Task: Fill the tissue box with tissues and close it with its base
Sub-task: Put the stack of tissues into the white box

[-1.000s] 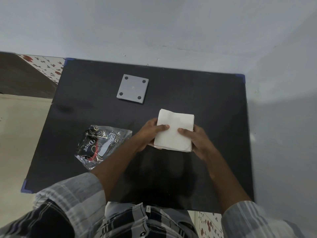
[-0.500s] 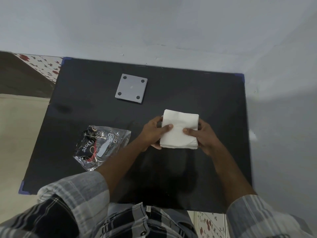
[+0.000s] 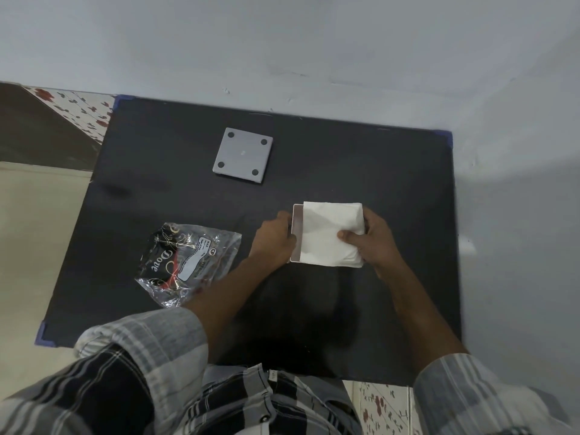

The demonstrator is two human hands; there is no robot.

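A white stack of tissues (image 3: 329,233) lies over the open tissue box (image 3: 296,227), whose pale left rim and brownish inside show at the stack's left. My right hand (image 3: 373,243) grips the stack's right side, thumb on top. My left hand (image 3: 273,241) holds the box's left wall. The grey square base (image 3: 242,159), with dark round pads at its corners, lies flat toward the table's far left, well apart from both hands.
A crumpled clear and black tissue wrapper (image 3: 185,262) lies left of my left arm. The black table (image 3: 376,171) meets a grey wall at the back and right. Its left and near edges drop to the floor.
The tissue stack has shifted right and down onto the box, uncovering the box's left rim. My left hand left the stack and now holds the box's side.
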